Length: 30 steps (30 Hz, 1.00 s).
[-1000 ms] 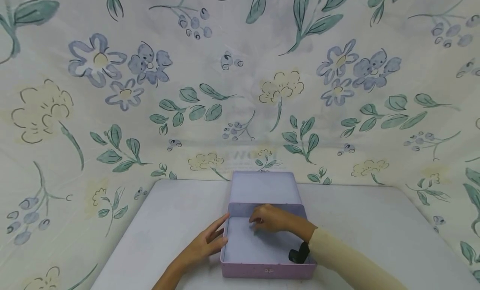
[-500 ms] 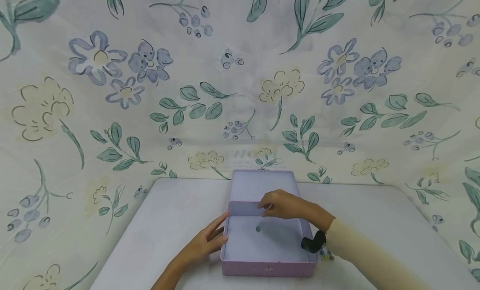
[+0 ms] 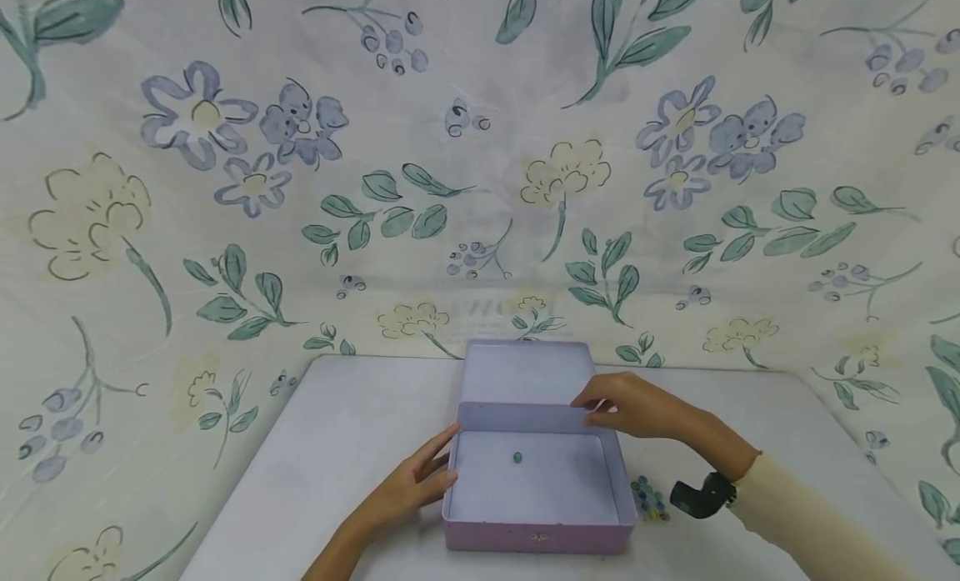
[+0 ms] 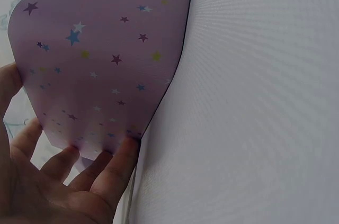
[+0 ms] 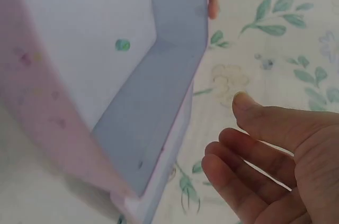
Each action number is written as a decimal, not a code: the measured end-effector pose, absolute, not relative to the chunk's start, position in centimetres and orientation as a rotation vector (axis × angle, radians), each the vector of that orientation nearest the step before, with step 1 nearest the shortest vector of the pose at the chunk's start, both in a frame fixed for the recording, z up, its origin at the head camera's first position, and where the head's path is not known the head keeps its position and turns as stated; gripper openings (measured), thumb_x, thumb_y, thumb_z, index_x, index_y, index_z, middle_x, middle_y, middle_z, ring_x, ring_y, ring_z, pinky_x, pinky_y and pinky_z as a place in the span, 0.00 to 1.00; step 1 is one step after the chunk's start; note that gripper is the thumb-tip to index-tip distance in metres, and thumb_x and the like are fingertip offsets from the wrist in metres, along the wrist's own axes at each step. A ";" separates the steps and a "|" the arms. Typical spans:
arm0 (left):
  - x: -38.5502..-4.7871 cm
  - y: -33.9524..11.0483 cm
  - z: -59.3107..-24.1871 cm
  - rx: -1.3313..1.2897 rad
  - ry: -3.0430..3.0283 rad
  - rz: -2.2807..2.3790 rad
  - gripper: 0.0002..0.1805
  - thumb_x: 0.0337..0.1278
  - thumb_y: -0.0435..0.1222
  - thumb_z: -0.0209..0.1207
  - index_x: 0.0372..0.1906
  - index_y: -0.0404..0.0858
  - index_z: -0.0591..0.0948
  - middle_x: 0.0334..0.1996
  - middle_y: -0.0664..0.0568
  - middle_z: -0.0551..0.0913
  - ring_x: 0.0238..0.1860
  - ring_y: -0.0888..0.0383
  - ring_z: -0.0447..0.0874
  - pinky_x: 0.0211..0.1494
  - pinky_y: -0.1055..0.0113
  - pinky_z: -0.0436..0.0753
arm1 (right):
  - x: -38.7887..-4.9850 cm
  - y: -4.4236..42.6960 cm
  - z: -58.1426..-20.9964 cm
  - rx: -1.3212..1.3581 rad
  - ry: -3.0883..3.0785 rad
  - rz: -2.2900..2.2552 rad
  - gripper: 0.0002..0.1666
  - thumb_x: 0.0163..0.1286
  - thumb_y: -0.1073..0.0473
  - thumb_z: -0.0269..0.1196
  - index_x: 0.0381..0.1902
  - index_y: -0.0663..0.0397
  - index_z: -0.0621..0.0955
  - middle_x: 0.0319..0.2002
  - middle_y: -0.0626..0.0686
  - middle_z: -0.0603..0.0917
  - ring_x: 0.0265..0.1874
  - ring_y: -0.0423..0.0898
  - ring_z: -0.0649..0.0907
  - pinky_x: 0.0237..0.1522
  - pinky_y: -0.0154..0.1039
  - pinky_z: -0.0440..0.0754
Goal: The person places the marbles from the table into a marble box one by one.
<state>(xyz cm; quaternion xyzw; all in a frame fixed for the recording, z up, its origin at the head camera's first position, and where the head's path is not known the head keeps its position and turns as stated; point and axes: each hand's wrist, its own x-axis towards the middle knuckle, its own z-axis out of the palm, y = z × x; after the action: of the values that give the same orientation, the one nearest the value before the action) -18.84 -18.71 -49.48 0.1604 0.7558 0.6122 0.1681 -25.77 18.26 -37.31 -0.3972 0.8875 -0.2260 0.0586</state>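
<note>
An open purple box point(image 3: 538, 538) with stars on its outside stands on the table, its lid point(image 3: 528, 374) laid back. One green marble point(image 3: 517, 458) lies on the box floor; the right wrist view shows this marble point(image 5: 123, 45) too. My left hand point(image 3: 401, 493) rests its fingertips against the box's left side; in the left wrist view the hand point(image 4: 74, 181) touches the starry wall point(image 4: 100, 65). Over the box's back right corner is my right hand point(image 3: 637, 406), fingers relaxed and bent, holding nothing; the right wrist view shows this hand point(image 5: 275, 166) apart from the box.
Several coloured marbles point(image 3: 649, 499) lie on the white table point(image 3: 360, 414) just right of the box, between it and a black device point(image 3: 703, 495) on my right wrist. A floral cloth point(image 3: 480, 189) hangs behind the table.
My right hand has risen from inside the box and moved to the right. The green marble and the marbles beside the box have come into sight. My left hand has stayed in place.
</note>
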 end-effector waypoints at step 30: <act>-19.0 -18.8 -49.6 0.478 2.136 1.747 0.37 0.74 0.39 0.54 0.80 0.55 0.52 0.82 0.45 0.42 0.77 0.26 0.44 0.67 0.40 0.75 | -23.1 26.8 -45.6 -1.042 2.633 -0.892 0.12 0.67 0.65 0.65 0.48 0.57 0.86 0.46 0.54 0.89 0.43 0.37 0.86 0.42 0.32 0.86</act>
<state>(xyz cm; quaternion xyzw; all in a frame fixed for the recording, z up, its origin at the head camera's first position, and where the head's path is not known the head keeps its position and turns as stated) -18.98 -18.82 -49.57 0.1681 0.7518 0.6146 0.1698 -23.10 26.78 -45.56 -0.3498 0.8835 -0.2995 0.0862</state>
